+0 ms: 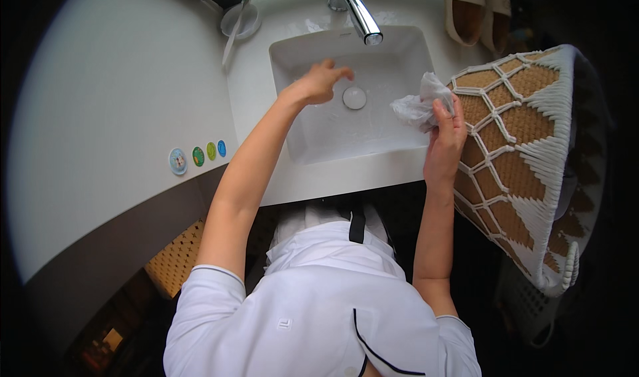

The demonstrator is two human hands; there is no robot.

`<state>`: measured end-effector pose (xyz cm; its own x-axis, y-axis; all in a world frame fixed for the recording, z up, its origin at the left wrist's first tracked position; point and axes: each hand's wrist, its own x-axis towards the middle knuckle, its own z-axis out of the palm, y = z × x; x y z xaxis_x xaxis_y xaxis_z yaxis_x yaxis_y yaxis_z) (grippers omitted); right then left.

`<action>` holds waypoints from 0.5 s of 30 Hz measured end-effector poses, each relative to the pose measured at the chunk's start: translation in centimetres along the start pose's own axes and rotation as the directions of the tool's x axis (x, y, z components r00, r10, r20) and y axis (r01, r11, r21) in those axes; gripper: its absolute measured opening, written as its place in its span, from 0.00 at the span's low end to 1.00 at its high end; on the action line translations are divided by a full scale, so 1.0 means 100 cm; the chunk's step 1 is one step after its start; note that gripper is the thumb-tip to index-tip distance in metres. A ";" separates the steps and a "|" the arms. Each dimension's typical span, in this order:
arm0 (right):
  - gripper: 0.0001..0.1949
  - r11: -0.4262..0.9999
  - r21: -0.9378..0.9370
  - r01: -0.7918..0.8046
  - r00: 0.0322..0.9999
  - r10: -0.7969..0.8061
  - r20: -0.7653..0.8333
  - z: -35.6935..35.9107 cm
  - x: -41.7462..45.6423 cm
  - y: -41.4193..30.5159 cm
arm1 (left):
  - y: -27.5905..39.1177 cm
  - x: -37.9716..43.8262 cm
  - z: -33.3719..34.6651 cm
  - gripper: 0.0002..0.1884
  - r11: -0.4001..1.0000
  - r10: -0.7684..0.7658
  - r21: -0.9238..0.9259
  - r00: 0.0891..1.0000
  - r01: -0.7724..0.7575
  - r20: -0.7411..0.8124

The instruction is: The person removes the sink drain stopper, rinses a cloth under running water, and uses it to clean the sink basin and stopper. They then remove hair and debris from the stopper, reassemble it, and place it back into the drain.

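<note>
Over the left part of the white washbasin (324, 142) is my left hand (319, 83), holding nothing, its fingers partly curled and spread. It is slightly blurred and hovers beside the round drain plug (354, 98). At the basin's right edge, my right hand (448, 132) grips a crumpled, whitish, thin wad (417, 110), which could be wet tissue or plastic film. Part of the wad hangs over the basin. Above the bowl reaches a chrome faucet (363, 15); no running water is plain to see. Wet streaks mark the basin floor.
A woven basket (504, 127) with white cord netting tilts close by my right forearm. Pale slippers (465, 10) rest at the back right. At the back left lie a small clear dish (244, 22) and a white-handled utensil (231, 42). Several round stickers (198, 156) line the left panel.
</note>
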<state>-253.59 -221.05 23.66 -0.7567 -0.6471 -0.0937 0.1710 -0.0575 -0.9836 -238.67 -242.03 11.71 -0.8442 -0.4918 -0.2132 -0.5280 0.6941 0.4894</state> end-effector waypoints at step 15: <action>0.14 0.957 0.220 -0.188 0.976 0.157 0.153 -0.007 0.012 0.008 | -0.005 -0.010 0.023 0.31 1.000 -0.021 0.020 0.986 0.024 -0.167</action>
<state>-254.81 -221.36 22.70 -0.6146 -0.7570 -0.2217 0.4450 -0.1007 -0.8898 -237.77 -240.66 9.73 -0.8057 -0.5871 -0.0791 -0.5502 0.6920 0.4674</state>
